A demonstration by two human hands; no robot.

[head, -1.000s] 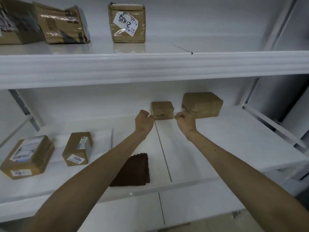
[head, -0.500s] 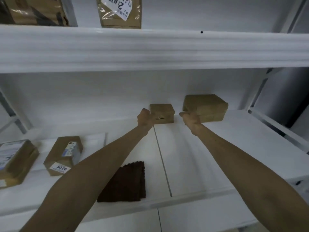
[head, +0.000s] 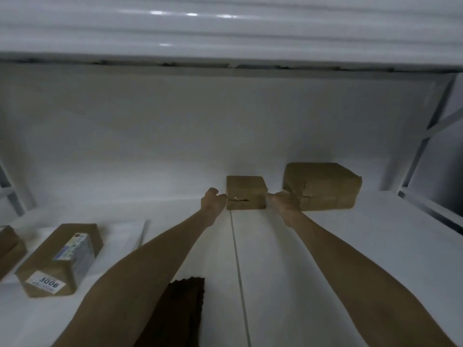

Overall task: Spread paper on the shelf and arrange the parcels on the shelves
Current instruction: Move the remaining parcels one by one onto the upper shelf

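Observation:
A small brown parcel (head: 246, 190) sits at the back of the white shelf (head: 350, 259), on the seam between two boards. My left hand (head: 213, 200) has its curled fingers against the parcel's left side. At the right side my right hand (head: 281, 200) does the same, so the parcel is held between them. A larger brown parcel (head: 323, 186) stands just right of it, partly behind my right hand. A sheet of white paper (head: 125, 231) lies on the left part of the shelf.
A parcel labelled 3006 (head: 62, 259) lies on the paper at the left, with another parcel (head: 10, 249) cut off by the frame edge. A dark brown cloth (head: 180, 314) lies near the shelf front. The upper shelf (head: 225, 33) overhangs; a frame post (head: 426, 136) stands right.
The view has moved in under the upper shelf, so its parcels are out of sight. Both hands have closed in against the sides of the small parcel.

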